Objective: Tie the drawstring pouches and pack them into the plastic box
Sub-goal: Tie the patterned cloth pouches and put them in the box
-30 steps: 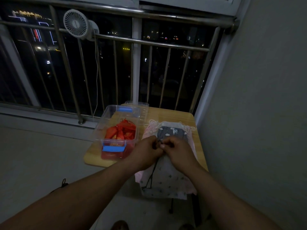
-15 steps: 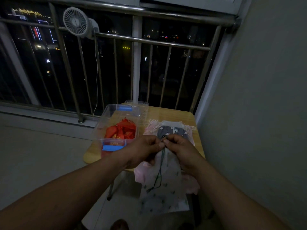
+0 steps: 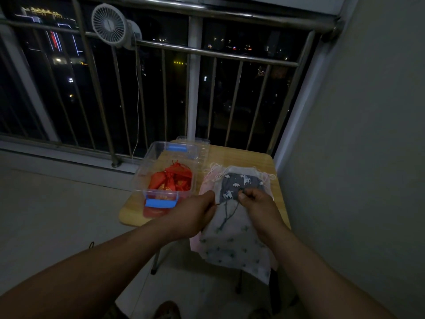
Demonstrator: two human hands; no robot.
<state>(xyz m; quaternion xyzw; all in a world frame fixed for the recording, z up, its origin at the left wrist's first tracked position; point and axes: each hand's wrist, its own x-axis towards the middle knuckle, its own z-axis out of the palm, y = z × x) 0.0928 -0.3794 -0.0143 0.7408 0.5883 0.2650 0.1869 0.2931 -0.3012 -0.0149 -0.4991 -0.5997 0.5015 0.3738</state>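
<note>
Tabletop [image 3: 241, 155]: pouch [image 3: 241, 182] between left grip [image 3: 195, 215], right grip [image 3: 259, 206]

Both forearms reach forward, left hand [image 3: 195, 215] and right hand [image 3: 259, 208] apart, each pinching the drawstring [image 3: 225, 210]

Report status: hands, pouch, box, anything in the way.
Left hand and right hand each pinch the grey pouch's drawstring; no knot visible. Plastic box open, red pouches inside. Nothing seen blocking the box.
</note>
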